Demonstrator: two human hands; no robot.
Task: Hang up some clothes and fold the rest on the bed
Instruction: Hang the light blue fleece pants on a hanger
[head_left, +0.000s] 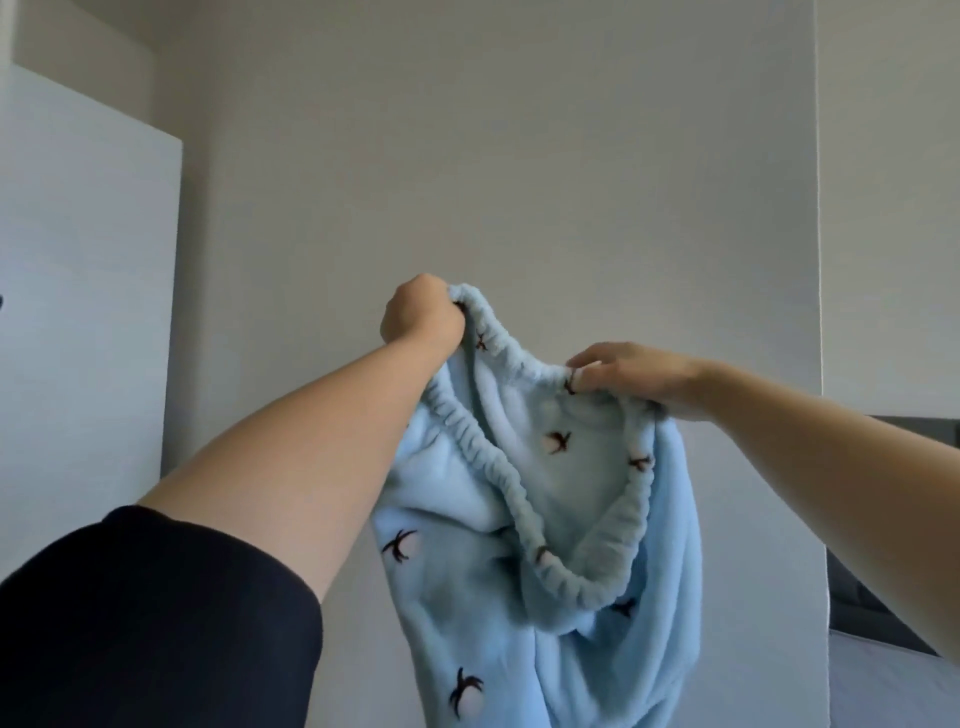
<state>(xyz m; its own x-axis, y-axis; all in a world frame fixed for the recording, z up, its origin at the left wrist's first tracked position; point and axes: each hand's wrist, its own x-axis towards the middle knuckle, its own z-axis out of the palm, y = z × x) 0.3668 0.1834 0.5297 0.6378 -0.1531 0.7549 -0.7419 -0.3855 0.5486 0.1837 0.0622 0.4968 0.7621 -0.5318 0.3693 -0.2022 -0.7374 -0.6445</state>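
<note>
Head view showed two hands raised on outstretched arms, sharing one garment. Left hand (423, 317) was a closed fist, fingers curled round the elastic waistband (498, 457); right hand (623, 376), lower and near it, pinched the same band between fingertips and thumb. The single light-blue fleece garment (670, 597) hung from both in mid-air before a pale wall (519, 156), one white wardrobe (78, 312) at left, one bed (893, 686) low at right.

Single head-worn view, aimed forward at a plain wall (519, 156), close to raised hands
</note>
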